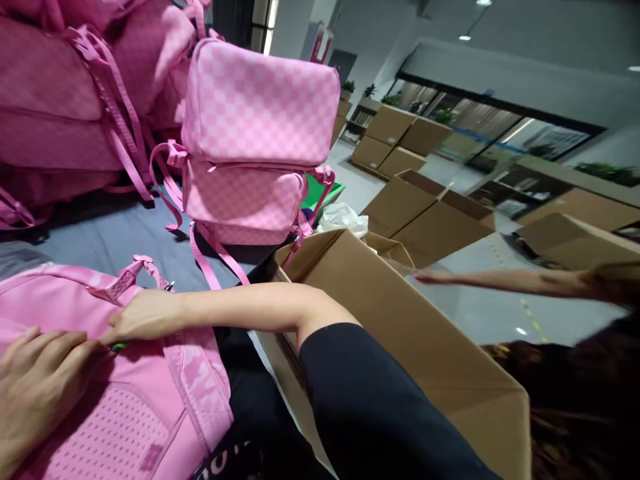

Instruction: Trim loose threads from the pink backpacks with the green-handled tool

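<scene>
Head camera view: the right hand [144, 316] curls round a slender tool [119, 347], its green bit showing beneath the fingers and what looks like its dark tip poking out above the wrist — its kind I cannot tell. Just beside it, the left hand [47, 377] lies palm down, fingers side by side; its thumb is hidden, so I cannot tell whether it pinches a fold. Both are on a pink backpack [135, 377], lying dotted panel up at the near left of the worktop [125, 233].

If the tool is sharp, a slip could snag the fabric or nick the left fingers, so close do they lie. The upright checkered backpack [265, 113] could also topple, should the forearm catch its trailing straps.

Grey cloth covers the worktop, with more pink backpacks [45, 100] heaped at the far left. Beside the right arm stands a cardboard box [400, 320]; past it come a white plastic bag [343, 219], stacked cartons [385, 143] on a pale floor, a co-worker's blurred arm [505, 281] — and wide windows behind.
</scene>
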`<state>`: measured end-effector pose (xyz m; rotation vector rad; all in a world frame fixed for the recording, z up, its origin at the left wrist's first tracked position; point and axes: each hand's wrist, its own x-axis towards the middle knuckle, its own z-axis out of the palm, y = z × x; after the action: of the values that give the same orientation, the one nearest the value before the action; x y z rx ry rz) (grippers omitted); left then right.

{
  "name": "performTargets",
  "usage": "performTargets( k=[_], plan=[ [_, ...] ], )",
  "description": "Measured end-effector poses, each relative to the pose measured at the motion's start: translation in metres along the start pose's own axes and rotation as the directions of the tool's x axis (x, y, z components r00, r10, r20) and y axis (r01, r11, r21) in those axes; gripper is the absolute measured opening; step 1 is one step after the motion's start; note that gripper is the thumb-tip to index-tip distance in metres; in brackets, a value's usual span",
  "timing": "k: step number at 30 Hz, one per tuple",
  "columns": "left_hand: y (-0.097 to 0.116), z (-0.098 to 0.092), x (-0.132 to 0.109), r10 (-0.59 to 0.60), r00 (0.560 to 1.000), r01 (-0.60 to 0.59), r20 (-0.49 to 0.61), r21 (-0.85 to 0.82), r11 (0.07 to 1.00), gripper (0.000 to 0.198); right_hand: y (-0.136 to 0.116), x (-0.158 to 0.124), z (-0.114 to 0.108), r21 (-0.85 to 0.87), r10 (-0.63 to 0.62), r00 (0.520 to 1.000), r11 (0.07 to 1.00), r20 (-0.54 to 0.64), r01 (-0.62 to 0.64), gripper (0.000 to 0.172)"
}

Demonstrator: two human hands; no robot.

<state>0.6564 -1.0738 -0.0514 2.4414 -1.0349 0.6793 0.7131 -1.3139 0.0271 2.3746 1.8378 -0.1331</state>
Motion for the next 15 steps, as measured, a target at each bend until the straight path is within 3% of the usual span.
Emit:
performTargets(
  k=[3, 6, 10, 12, 13, 15],
  plan=[
    [0.018, -0.011, 0.01, -0.004, 0.999, 0.01, -0.035, 0.175, 0.985, 0.015, -0.012, -0.002, -0.004, -0.149, -0.03, 1.0, 0.988, -0.004, 0.029, 0.039],
    [0.027, -0.015, 0.026, 0.002, 1.0, -0.002, 0.002, 0.197, 0.98, 0.019, -0.012, -0.005, -0.005, -0.272, -0.077, 0.997, 0.959, 0.017, 0.078, 0.043],
    [0.03, -0.024, 0.041, -0.026, 1.0, 0.023, 0.007, 0.234, 0.972, 0.018, -0.006, -0.011, -0.008, -0.288, -0.175, 0.983, 0.945, -0.046, 0.155, 0.035],
    [0.03, -0.034, 0.046, -0.113, 0.994, 0.108, -0.005, 0.326, 0.939, 0.024, -0.001, -0.012, -0.005, -0.287, -0.186, 0.978, 0.946, -0.095, 0.152, 0.026],
    [0.027, -0.04, 0.049, -0.218, 0.974, 0.222, -0.053, 0.383, 0.897, 0.037, 0.002, -0.011, -0.001, -0.289, -0.176, 0.977, 0.948, -0.119, 0.136, 0.022],
    [0.018, -0.052, 0.052, -0.454, 0.873, 0.483, -0.178, 0.446, 0.754, 0.062, 0.01, -0.005, 0.01, -0.304, -0.214, 0.957, 0.941, -0.196, 0.148, 0.017]
  ],
)
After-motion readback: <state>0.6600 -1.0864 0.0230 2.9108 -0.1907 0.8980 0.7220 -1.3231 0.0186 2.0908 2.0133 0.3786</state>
